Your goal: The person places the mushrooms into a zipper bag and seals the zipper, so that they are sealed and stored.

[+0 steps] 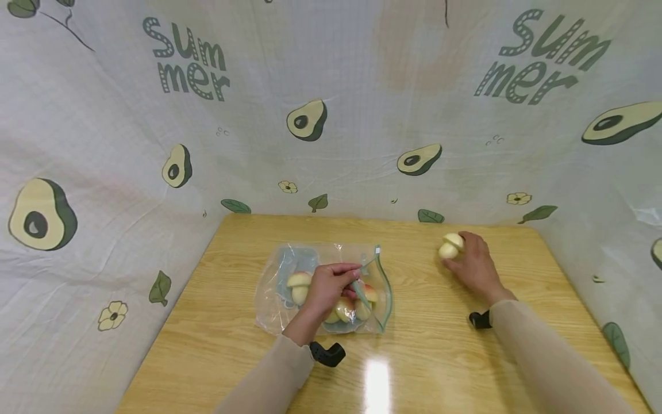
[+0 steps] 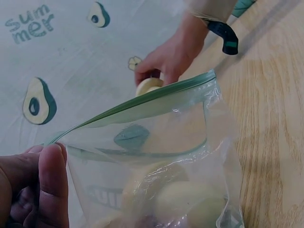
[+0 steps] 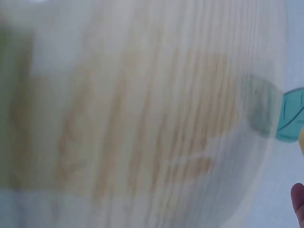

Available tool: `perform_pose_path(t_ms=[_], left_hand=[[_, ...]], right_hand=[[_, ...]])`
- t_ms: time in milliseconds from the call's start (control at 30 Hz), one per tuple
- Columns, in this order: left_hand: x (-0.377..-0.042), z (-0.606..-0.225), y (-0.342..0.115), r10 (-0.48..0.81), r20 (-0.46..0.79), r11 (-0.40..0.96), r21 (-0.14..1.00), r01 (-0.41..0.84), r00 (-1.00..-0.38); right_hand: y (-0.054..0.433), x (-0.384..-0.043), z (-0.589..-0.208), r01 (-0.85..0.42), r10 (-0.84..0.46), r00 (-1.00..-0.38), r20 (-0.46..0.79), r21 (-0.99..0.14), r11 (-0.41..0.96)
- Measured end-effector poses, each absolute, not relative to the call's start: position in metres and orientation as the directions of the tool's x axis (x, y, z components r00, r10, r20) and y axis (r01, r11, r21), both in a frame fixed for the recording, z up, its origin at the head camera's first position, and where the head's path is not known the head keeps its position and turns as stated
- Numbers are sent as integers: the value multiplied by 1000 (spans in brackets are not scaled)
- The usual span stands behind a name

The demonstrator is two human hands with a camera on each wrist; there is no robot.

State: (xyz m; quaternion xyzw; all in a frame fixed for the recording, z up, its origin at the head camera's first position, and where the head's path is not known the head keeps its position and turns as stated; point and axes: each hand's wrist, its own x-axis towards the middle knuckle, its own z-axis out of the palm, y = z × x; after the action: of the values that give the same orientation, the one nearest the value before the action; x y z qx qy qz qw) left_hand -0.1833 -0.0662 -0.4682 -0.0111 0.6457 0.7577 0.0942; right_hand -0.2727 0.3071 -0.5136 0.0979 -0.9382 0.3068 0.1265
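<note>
On the left of the head view, a clear zip bag (image 1: 269, 310) with a green zip strip (image 1: 389, 287) lies on the table. Inside it are several mushroom-shaped pieces (image 1: 299, 286), cream with reddish tops. My left hand (image 1: 326, 290) pinches the bag's edge near its opening, between thumb and fingers. In the left wrist view the mouth gapes. Farther right, my right hand (image 1: 474, 264) grips another pale mushroom-shaped piece (image 1: 451, 246) between thumb and fingers. Only a thumb tip (image 3: 298, 202) and a sliver of that piece show in the blurred right wrist view.
The wooden table (image 1: 424, 356) meets a pale cloth backdrop (image 1: 351, 190) with printed avocados behind and at both sides. A bluish patch (image 1: 305, 259) shows within the bag's far left part. Each wrist wears a black camera mount (image 1: 328, 355).
</note>
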Motion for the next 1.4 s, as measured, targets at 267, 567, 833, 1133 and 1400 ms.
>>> perform_pose_path(t_ms=[267,567,833,1133,1400], left_hand=[[-183,-470,-67,132,-147,-145,975,-166,-980],[-181,-469,-66,133,-141,-152,975,-160,-981],[-181,-467,-65,133,-136,-154,976,-156,-982],[-181,-468,-64,127,-133,-150,977,-151,-983],[-181,-467,-62,122,-130,-146,978,-148,-984]], right_hand=[[287,-259,-514,-371,-183,-906,381,-508,777],[269,-249,-516,-441,-226,-871,436,-491,751],[257,-242,-511,-485,-248,-844,475,-478,733],[238,-226,-501,-590,-321,-768,554,-417,692],[214,-210,-495,-635,-362,-734,575,-391,666]])
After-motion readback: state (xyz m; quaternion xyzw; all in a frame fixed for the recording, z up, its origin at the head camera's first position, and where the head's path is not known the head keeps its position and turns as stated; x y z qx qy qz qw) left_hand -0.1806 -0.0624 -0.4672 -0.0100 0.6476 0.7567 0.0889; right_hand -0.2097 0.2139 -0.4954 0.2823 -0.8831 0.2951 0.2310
